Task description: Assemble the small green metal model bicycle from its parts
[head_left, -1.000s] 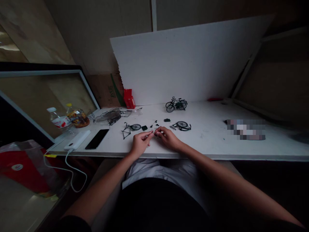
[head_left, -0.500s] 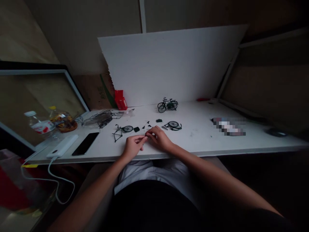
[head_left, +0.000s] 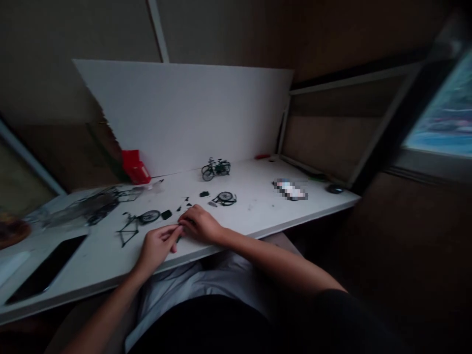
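My left hand (head_left: 158, 246) and my right hand (head_left: 201, 223) meet over the front part of the white table, fingertips pinched together. Something small and dark is between them, too small to name. Left of my hands lies a dark model bicycle frame (head_left: 129, 230) with a wheel (head_left: 149, 217), and a dark square piece (head_left: 166, 214) beside it. Several tiny dark parts lie just behind my fingers. A wheel with a curved fender (head_left: 225, 198) and a small dark block (head_left: 204, 194) rest behind my right hand. An assembled model bicycle (head_left: 216, 169) stands farther back.
A black phone (head_left: 47, 268) lies at the front left, with clear plastic bags and dark parts (head_left: 101, 204) behind it. A red box (head_left: 135, 167) stands by the white board (head_left: 191, 108). To the right are a pixelated item (head_left: 290, 189) and a black mouse (head_left: 335, 189).
The view has swung to the right, so the table things sit farther left and a bright window shows at the right. My hands remain pinched together.
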Tool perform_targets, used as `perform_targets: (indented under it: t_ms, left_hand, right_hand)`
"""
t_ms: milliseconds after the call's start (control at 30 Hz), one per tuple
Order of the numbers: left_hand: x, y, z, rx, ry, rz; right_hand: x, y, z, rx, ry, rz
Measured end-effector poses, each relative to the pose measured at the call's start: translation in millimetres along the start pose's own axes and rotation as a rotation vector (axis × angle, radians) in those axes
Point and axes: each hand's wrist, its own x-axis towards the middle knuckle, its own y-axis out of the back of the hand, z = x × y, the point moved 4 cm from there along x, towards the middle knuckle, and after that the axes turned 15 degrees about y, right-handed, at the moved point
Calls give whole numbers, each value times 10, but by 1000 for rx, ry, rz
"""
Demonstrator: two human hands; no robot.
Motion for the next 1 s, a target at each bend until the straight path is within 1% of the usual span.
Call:
perform_targets:
  t_ms: [133,233,400,500,667,800,1000]
  left_hand:
    - [14,29,-32,59,28,12]
    - [15,39,-57,79,82,33]
    - [6,49,-17,85,135,52]
    - [21,51,-13,83,157,48]
    - [52,47,-106,42,196,27]
    - [52,47,-126,23,164,23]
    - [6,21,21,-3,65,-2]
  right_hand:
    - [11,-24,28,-8,12,-53]
    - [14,-39,35,-57,34,-67]
    - [-2,-95,43,-178,48,-92]
    - [-14,-122,61,-211,48,-90]
    - [-16,-133,80,-187,42,-94]
    - [-6,-101,61,-144,45,-87]
    - [-16,-20,11,-90,24,-41]
